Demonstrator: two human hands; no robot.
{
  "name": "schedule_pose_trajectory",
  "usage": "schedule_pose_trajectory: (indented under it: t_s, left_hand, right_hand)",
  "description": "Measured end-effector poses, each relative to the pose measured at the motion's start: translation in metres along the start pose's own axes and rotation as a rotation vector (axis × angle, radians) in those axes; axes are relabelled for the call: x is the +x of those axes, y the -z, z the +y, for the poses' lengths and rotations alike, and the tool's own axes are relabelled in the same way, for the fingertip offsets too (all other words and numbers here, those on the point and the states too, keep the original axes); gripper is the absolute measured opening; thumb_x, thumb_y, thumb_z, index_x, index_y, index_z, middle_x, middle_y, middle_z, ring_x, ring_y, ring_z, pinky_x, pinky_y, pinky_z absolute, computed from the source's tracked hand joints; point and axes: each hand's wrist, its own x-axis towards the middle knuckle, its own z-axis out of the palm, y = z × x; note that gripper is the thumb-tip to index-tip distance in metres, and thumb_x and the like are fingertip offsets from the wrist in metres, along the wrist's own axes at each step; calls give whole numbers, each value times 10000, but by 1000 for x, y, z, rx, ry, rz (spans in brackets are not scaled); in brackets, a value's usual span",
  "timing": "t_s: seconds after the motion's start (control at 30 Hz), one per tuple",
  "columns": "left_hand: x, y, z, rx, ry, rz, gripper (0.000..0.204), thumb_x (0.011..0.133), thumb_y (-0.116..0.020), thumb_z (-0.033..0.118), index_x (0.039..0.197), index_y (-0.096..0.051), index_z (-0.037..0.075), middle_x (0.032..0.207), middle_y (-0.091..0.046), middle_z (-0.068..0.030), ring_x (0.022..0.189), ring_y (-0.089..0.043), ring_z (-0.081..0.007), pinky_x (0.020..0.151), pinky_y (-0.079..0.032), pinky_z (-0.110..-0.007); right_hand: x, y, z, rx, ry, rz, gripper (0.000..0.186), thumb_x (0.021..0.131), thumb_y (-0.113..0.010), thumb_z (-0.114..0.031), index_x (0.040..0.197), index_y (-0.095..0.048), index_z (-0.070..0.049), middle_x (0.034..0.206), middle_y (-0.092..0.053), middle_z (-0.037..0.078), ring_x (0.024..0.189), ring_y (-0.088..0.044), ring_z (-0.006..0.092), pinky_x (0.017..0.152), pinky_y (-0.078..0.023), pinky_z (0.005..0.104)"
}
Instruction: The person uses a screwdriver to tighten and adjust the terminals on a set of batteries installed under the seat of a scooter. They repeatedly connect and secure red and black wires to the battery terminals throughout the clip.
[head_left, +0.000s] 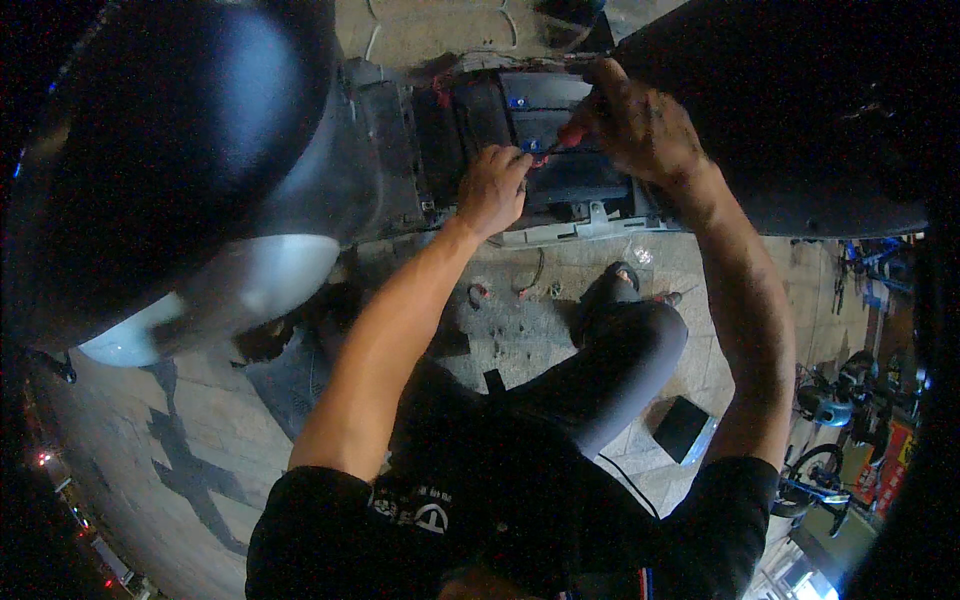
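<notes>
Dark battery blocks (572, 178) with blue-marked terminals lie side by side in the open bay of a scooter-like vehicle. From the left, my left hand (493, 190) reaches over them, its fingertips pinched on a short red wire (541, 160) beside a terminal. My right hand (645, 125) is closed above the blocks' right side. It grips what looks like a red-handled screwdriver (571, 136), whose dark shaft slants down toward the wire. The fingers partly hide the tool, and its tip is too small to make out.
The vehicle's glossy dark body (235, 110) with a white panel (285, 270) fills the left. A large dark panel (800, 110) stands right. On the tiled floor are short cable pieces (480, 293), a drill-like tool (675, 297) and a black box (684, 430). Bikes (815, 480) stand far right.
</notes>
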Motion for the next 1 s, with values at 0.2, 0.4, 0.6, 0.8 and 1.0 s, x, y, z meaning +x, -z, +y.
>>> schedule_pose_trajectory:
  t_s: [0.2, 0.4, 0.6, 0.8, 1.0]
  left_hand:
    - [-6, 4, 0, -14, -48, 29, 399, 661, -723, 79, 1050, -646, 38, 1156, -599, -125, 1127, -528, -329, 959, -452, -434]
    - [-21, -8, 20, 277, -42, 7, 260, 801, -595, 116, 1033, -615, 0, 1342, -529, -219, 1237, -478, -397, 1017, -416, -470]
    - [-26, -24, 44, 180, 89, 40, 274, 855, -529, 93, 1093, -555, -42, 1405, -422, -332, 1322, -366, -499, 1091, -270, -586]
    - [-29, -18, 46, 132, 145, 16, 489, 740, -658, 123, 1181, -527, -44, 1439, -386, -297, 1347, -324, -507, 1104, -243, -584]
    - [-27, -19, 42, 125, 164, -24, 849, 675, -745, 165, 1441, -393, 69, 1491, -333, -239, 1359, -310, -488, 1081, -282, -577]
  right_hand:
    - [-8, -3, -8, -127, -215, -70, 245, 920, -615, -101, 1121, -492, -37, 928, -718, 116, 919, -703, 256, 777, -537, 350]
    - [-3, -4, 3, 240, 86, 43, 302, 925, -618, -173, 1162, -480, -46, 858, -718, 129, 845, -709, 318, 687, -544, 409]
    - [-2, -18, 33, 123, 186, 88, 274, 929, -600, -173, 1145, -482, -54, 848, -719, 117, 873, -704, 315, 703, -552, 374]
    - [-7, -7, 9, 175, 106, 40, 214, 932, -588, -115, 1103, -479, -45, 889, -730, 97, 875, -713, 255, 749, -548, 350]
    - [-4, -3, 8, -27, -41, -19, 177, 945, -580, -163, 1073, -506, -66, 889, -732, 80, 839, -716, 249, 741, -548, 363]
